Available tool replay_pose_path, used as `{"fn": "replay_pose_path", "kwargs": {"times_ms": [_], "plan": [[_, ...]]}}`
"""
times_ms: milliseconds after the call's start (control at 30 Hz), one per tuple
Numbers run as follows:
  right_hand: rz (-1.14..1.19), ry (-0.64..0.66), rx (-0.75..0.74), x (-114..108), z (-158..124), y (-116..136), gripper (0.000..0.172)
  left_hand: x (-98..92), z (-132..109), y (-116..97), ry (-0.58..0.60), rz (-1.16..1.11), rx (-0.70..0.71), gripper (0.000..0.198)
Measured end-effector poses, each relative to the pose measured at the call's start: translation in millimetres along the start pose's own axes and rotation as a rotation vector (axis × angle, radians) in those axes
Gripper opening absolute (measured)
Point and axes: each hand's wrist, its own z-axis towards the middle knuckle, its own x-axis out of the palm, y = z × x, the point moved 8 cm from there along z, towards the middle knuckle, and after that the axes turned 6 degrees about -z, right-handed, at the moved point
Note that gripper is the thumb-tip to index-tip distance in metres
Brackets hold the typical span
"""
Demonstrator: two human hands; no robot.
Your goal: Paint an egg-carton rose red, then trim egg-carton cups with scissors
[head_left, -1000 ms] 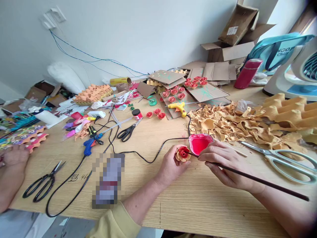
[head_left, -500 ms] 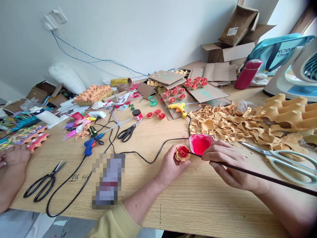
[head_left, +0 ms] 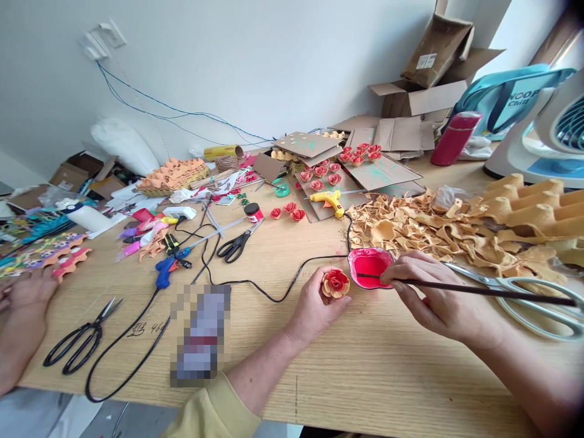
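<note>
Wavy-rimmed shallow dish (head_left: 360, 252) of red paint: standing on the pale wood-grain table (head_left: 274, 377), taken as landmark here; unmoved since both earlier frames.
Long thin dark-brown brush (head_left: 483, 290): dipped now by the tip into the red paint inside the dish; half a second ago, placed at the edge of the petals left of the dish. Lying flatter across the view than before, raised at the tail end, crossing in view over the scissors to the right of the dish.
Right hand (head_left: 440, 298): pinched on the brush shaft close to the painting end, at the right edge of the dish; shifted a little rightward from the earlier frame. Contact with the rim: impossible to tell.
Left hand (head_left: 317, 307): closed round the flower, just left of the dish; held in the same spot as before.
Layered rose-shaped flower (head_left: 336, 283), red at the centre and tan on the outer petals: kept facing up in the left hand, just left of the dish; free of the brush now.
Both hands: apart from each other, on opposite sides of the dish.
Large scissors with pale grey-green handles (head_left: 479, 277): lying right of the dish, unchanged.
Heap of torn tan carton scraps (head_left: 410, 234): spread behind and right of the dish, unchanged.
Yellow glue gun (head_left: 331, 198): lying beyond the dish, unchanged.
</note>
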Motion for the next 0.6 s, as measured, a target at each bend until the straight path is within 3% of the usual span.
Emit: {"fn": "replay_pose_path", "kwargs": {"times_ms": [400,600], "plan": [[-0.153,-0.007,0.112,6.5,1.2,-8.9,0.011,-0.4,-0.6,-4.2,-0.017,0.061,-0.021,0.045],[-0.12,-0.127,0.123,-1.8,-0.8,-10.7,0.014,0.2,0.0,-7.0,-0.002,0.083,0.009,0.043]]}}
